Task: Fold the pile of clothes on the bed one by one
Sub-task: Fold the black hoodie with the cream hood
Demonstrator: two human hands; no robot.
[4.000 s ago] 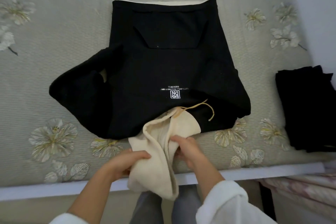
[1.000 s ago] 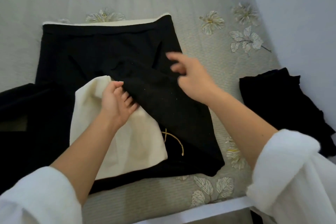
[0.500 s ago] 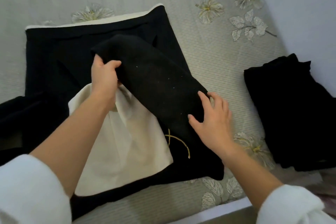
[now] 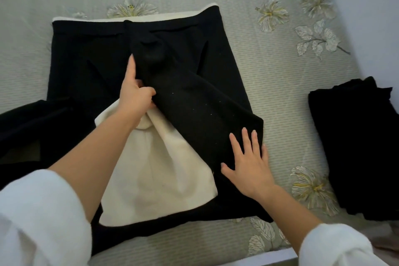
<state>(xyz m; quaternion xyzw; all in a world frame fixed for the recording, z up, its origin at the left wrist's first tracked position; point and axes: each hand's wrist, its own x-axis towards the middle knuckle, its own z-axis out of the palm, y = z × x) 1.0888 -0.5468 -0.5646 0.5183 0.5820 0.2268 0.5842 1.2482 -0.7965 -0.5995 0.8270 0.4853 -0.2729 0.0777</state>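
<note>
The left hand [image 4: 136, 95] grips the black sleeve [image 4: 194, 101] laid across the black hoodie [image 4: 86, 60] spread on the bed [image 4: 280, 93]. The right hand [image 4: 248, 164], fingers straight and spread, presses the sleeve's near end beside the cream hood [image 4: 155, 175].

Bedroom in a home, seen from above by someone standing at a bed. A quilted grey-green bedspread [image 4: 280, 97] fills nearly the whole view, stitched with pale flowers [image 4: 272, 17] and leaves. A plain pale wall [image 4: 371, 6] runs along its right side, and a white bed edge [image 4: 269, 258] shows at the bottom. Clothes lie on the cover: 1 black hoodie [image 4: 86, 60] with cream lining spread flat, and 1 folded black garment [image 4: 356, 147] near the wall. The person wears soft, fluffy white sleeves [image 4: 38, 211].
</note>
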